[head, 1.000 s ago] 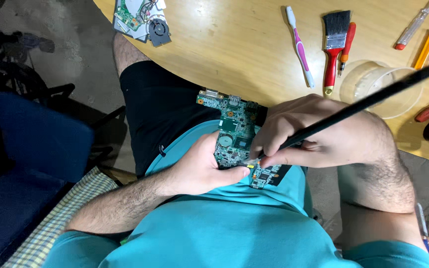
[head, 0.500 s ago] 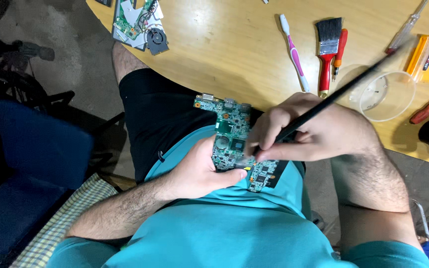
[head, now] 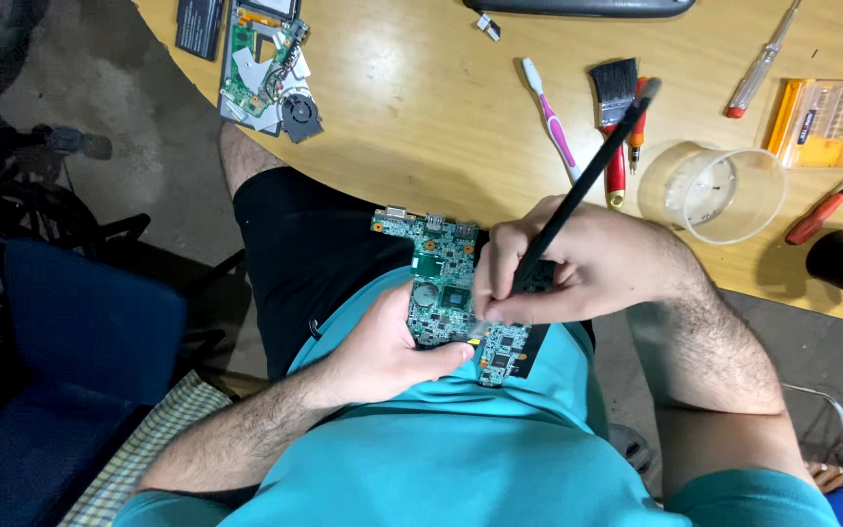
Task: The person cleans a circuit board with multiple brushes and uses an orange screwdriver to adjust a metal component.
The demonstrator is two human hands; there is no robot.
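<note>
A green circuit board [head: 438, 283] rests on my lap against my teal shirt. My left hand [head: 382, 351] grips its lower left edge, thumb laid across the board. My right hand [head: 578, 268] is closed around a long black brush handle [head: 587, 181], held like a pen. The handle slants up to the right over the table. Its lower tip meets the board near my left thumb, partly hidden by my fingers.
The round wooden table [head: 421, 107] carries a dismantled board with a fan [head: 270, 73], a pink toothbrush [head: 550, 117], a red-handled paintbrush [head: 617, 107], a clear plastic cup [head: 724, 195], screwdrivers [head: 761, 63] and an orange bit case [head: 826, 122]. A blue chair [head: 70, 332] stands to the left.
The view has shifted so more of the tabletop shows. My right hand has slid slightly along the board with the brush; my left hand keeps its grip.
</note>
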